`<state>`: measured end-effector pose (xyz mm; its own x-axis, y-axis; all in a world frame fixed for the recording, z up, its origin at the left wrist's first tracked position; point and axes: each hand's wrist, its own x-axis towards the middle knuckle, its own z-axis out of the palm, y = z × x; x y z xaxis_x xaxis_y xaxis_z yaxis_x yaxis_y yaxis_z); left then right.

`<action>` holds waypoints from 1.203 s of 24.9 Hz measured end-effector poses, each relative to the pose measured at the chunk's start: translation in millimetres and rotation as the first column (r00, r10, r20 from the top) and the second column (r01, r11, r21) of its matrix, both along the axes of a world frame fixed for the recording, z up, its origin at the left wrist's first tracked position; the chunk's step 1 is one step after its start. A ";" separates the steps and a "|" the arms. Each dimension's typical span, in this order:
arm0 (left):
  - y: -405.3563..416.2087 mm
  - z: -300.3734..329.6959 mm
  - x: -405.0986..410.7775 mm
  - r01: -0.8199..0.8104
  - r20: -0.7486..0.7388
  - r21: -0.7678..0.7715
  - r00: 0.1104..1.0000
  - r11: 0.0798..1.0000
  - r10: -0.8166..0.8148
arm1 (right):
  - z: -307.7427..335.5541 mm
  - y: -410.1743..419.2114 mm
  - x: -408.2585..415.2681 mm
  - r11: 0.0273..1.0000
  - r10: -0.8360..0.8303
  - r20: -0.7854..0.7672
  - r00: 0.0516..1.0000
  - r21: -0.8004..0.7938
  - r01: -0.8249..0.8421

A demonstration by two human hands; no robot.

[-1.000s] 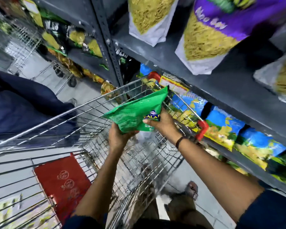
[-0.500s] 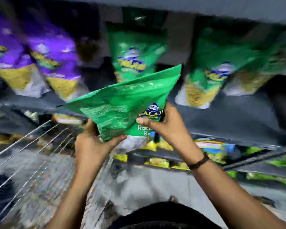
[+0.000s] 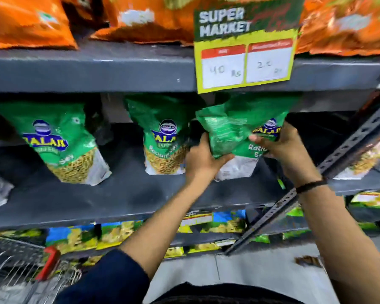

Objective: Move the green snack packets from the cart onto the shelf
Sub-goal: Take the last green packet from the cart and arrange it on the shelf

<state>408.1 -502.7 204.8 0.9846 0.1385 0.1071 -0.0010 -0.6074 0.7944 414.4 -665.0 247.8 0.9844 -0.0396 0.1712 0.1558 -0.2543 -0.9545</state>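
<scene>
A green snack packet (image 3: 233,137) is held upright between both hands at the right part of the grey shelf (image 3: 119,194), its pale lower end down at, or just above, the shelf board; contact with the board cannot be told. The left hand (image 3: 203,160) is closed on the packet's lower left edge, with the thumb laid across the front and the fingers hidden behind. The right hand (image 3: 281,145) is closed on the packet's right side, over the printed logo, the thumb on the front face. A dark band (image 3: 310,185) is worn on the right wrist. The packet's top reaches up under the yellow price sign (image 3: 246,62), which hangs from the edge of the shelf above. Just to the left of the held packet, near the left hand, a second green packet (image 3: 162,137) is seen standing on the same shelf, and a third green packet (image 3: 59,141) stands farther left, well apart from the hands. Orange bags (image 3: 26,20) are lined up on the upper shelf. A slanted perforated metal strut (image 3: 329,170) crosses the right side, passing behind the right forearm. Blue and yellow packets (image 3: 206,222) are stocked on the lower shelf. A corner of the wire cart (image 3: 20,273), with a red handle piece, is seen at the near left, well below the hands.
</scene>
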 end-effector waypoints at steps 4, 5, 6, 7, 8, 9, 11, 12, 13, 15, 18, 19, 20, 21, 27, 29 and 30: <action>-8.1 -20.1 6.3 0.062 -0.080 0.115 0.995 0.991 -0.053 | -43.6 -10.6 12.8 0.998 -0.056 -0.051 0.997 0.027 0.058; -7.4 -20.5 6.5 0.091 -0.090 0.108 0.993 0.990 -0.082 | -47.9 -11.1 9.5 0.993 -0.104 -0.060 0.993 0.057 0.108; -7.0 -17.7 5.7 0.124 -0.106 0.046 0.987 0.991 -0.118 | -51.2 -7.0 3.1 0.979 -0.169 -0.069 0.983 0.101 0.176; -9.0 -11.1 4.0 0.117 -0.119 -0.093 0.985 0.989 -0.128 | -55.6 -3.3 -5.8 0.956 -0.243 -0.085 0.966 0.149 0.253; -13.3 -5.3 2.8 0.063 -0.120 -0.263 0.988 0.963 -0.098 | -62.8 3.6 -17.7 0.922 -0.311 -0.118 0.943 0.203 0.329; -16.9 -2.7 2.7 -0.010 -0.111 -0.416 0.993 0.909 -0.040 | -72.5 14.0 -31.8 0.883 -0.350 -0.184 0.919 0.264 0.389; -19.5 -5.1 5.1 -0.094 -0.135 -0.605 0.991 0.791 0.014 | -87.6 39.2 -61.2 0.882 -0.239 -0.307 0.921 0.329 0.339; -22.7 -11.1 9.5 -0.123 -0.177 -0.651 0.984 0.749 0.009 | -93.6 47.2 -67.1 0.894 -0.133 -0.359 0.924 0.358 0.268; -24.4 -19.0 11.8 -0.160 -0.214 -0.654 0.977 0.739 0.022 | -99.4 46.7 -67.0 0.892 -0.066 -0.386 0.920 0.390 0.228; -21.7 -38.7 15.0 -0.234 -0.194 -0.600 0.970 0.765 0.145 | -103.9 32.9 -53.7 0.885 -0.094 -0.347 0.933 0.400 0.238; -23.4 -44.0 12.7 -0.240 -0.135 -0.624 0.970 0.743 0.200 | -106.6 10.9 -42.1 0.822 -0.313 -0.313 0.897 0.385 0.421; -26.1 -43.7 13.0 -0.216 -0.155 -0.606 0.976 0.766 0.153 | -107.2 10.0 -46.3 0.812 -0.328 -0.306 0.894 0.392 0.433; -29.2 -41.7 13.8 -0.187 -0.195 -0.574 0.977 0.797 0.089 | -109.3 12.1 -53.3 0.819 -0.303 -0.307 0.902 0.400 0.411; -31.5 -43.1 16.3 -0.146 -0.238 -0.555 0.971 0.819 0.012 | -111.6 16.0 -59.0 0.825 -0.247 -0.317 0.916 0.426 0.371; -46.0 -46.9 17.9 -0.074 -0.213 -0.582 0.975 0.810 -0.063 | -109.8 -2.3 -13.4 0.871 -0.108 -0.312 0.944 0.429 0.241; -47.4 -43.8 23.1 -0.064 -0.202 -0.604 0.976 0.794 -0.075 | -103.4 -10.4 7.1 0.895 -0.080 -0.341 0.937 0.388 0.218; -47.5 -42.0 25.8 -0.062 -0.202 -0.615 0.976 0.786 -0.081 | -102.8 -13.9 16.8 0.917 -0.066 -0.353 0.933 0.348 0.196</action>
